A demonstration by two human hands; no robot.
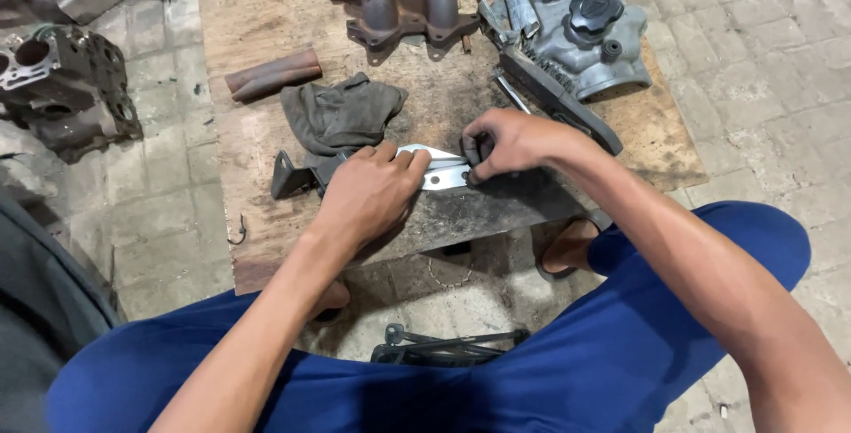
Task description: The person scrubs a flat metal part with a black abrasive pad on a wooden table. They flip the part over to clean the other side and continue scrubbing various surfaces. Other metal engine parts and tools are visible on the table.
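Under your palms, the bright metal bracket (443,170) is lying lengthwise left-to-right; your left hand (372,192) is pressing it flat, your right hand (510,142) pinching a dark pad (476,149) at its right end.

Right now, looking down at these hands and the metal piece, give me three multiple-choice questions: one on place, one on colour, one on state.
1. Where does the grey rag lie?
A. on the wooden board
B. on the paved floor
C. on the person's lap

2. What colour are the trousers?
A. black
B. blue
C. green

3. What is the left hand doing?
A. hanging free
B. pressing down on the shiny metal bracket
C. lifting the rag

Answers: A, the rag rests on the wooden board; B, both legs are blue; B, its fingers lie flat on the bracket, while the right hand grips a dark piece at its end.
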